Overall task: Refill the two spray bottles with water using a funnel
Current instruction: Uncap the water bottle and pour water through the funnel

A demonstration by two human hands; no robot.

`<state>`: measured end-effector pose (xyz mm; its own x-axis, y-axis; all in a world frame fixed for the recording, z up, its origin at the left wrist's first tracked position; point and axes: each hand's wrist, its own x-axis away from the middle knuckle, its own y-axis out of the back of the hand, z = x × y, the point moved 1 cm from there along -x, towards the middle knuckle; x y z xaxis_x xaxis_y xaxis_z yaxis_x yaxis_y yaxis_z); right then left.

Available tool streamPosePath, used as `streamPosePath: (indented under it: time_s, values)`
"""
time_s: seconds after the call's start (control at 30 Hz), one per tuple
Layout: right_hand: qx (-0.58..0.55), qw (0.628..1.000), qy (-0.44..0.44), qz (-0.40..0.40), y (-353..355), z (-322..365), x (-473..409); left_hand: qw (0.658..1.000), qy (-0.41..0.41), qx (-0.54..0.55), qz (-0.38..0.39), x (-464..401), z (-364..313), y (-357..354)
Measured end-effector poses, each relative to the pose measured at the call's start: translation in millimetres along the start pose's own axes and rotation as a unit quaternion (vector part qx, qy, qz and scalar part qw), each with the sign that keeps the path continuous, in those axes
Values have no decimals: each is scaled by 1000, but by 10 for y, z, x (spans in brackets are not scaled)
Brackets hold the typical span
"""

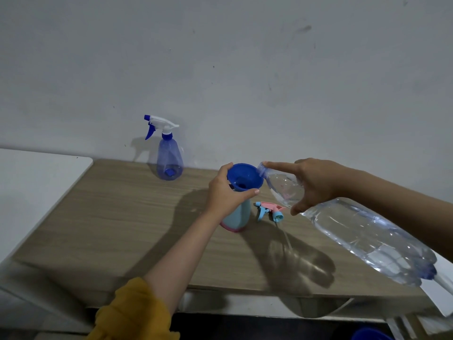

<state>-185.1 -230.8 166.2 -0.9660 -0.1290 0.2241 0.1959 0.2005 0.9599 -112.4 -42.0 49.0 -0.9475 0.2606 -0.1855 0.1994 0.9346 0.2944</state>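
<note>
A person's left hand grips the rim of a blue funnel seated in the neck of a pale blue spray bottle with a pink base, which stands upright near the middle of a wood-grain bench. The right hand holds a large clear water bottle tilted steeply — its open mouth at the funnel's rim, index finger stretched along the neck, thumb curled beneath. Whether water is flowing cannot be told from this angle. The bottle's pink-and-blue trigger head lies on its side on the bench just right of it. A second, translucent blue spray bottle — white-and-blue trigger in place — stands upright at the back by the grey wall. A mustard sleeve covers the left upper arm.
</note>
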Motion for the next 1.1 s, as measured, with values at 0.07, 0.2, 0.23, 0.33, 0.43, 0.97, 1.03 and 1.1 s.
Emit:
streamPosePath:
  time_s: [0.07,0.2,0.23,0.33,0.43,0.97,1.03,1.1]
  values:
    - [9,1000,0,8,7,8,-2,1000,-2,-2,0,3,-14,1]
    - [14,1000,-1,15,16,16,-3,1000,-4,-2,-1,10,-27,7]
    - [17,1000,-1,18,17,16,-1,1000,-4,-1,-1,11,-24,8]
    - [26,999,2,26,13,24,3,1000,-3,2,-3,11,-10,4]
    - [30,999,3,30,-8,25,0,1000,-5,4,-3,16,-12,3]
    - [7,1000,5,-9,-97,27,30,1000,-1,-2,0,30,-40,14]
    - [-5,1000,4,-30,-108,24,45,1000,0,-4,-2,31,-42,13]
    - [-28,998,-3,-51,-115,16,67,1000,2,0,-1,31,-41,13]
